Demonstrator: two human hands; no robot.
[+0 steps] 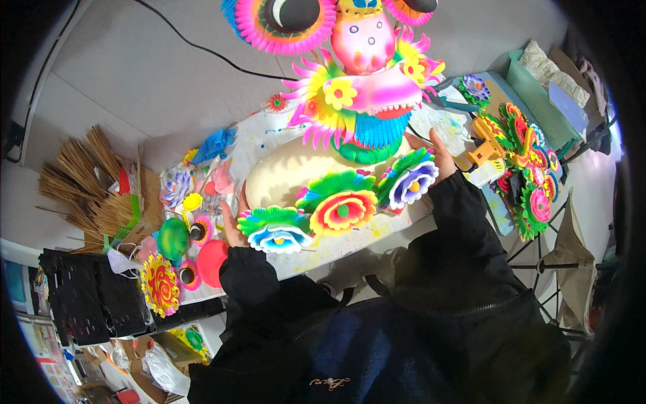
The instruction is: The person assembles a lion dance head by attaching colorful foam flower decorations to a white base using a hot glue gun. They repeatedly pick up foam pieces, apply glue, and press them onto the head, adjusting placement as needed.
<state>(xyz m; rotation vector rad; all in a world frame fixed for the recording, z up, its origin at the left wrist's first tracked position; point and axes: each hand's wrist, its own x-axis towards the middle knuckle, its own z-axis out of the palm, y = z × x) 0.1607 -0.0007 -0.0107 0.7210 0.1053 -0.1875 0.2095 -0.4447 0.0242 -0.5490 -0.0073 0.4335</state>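
Observation:
A large decorated figure stands on the table in front of me. Its base is a smooth cream loaf-shaped body (276, 178), with an orange-yellow flower (343, 210), a blue-white flower (279, 236) and a purple-white flower (412, 183) along the near side. Above rises a bright creature head (363, 47) with a pink nose, toothed mouth and round fringed eyes, partly cut off at the top. My left hand (234, 225) grips the base's left end, and my right hand (441, 158) grips its right end behind the purple-white flower. Some fingers are hidden behind the figure.
Bundles of thin sticks (101, 178) stand in a box at left. Loose flowers, a green disc (173, 239) and a red disc (212, 262) crowd the table's left end. At right are a yellow tool (486, 145), more coloured flowers (538, 202) and a green bin (538, 94).

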